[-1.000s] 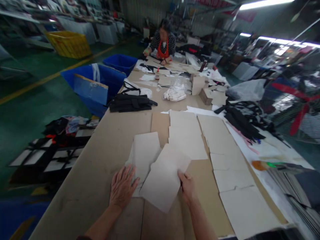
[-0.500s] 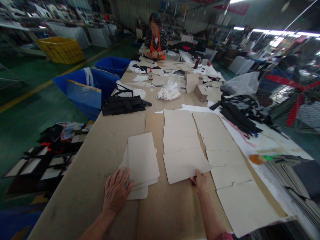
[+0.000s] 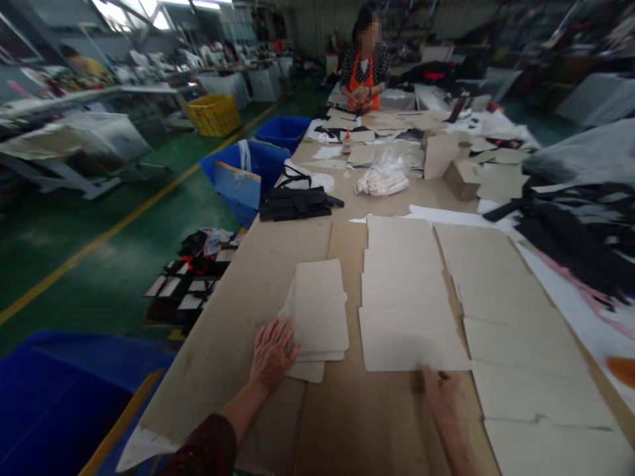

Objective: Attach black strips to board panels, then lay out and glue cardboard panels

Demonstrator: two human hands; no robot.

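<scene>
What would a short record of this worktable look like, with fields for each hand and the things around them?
Left hand: flat, fingers spread, on the near edge of the card stack
Right hand: blurred, at the near edge of the nearest laid-out card
Surface: brown sheet on the table
Farther off: black straps, blue bin, a person in an orange apron

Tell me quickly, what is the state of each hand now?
Left hand: open, flat on the card stack.
Right hand: blurred, beside a card; cannot be told.
</scene>
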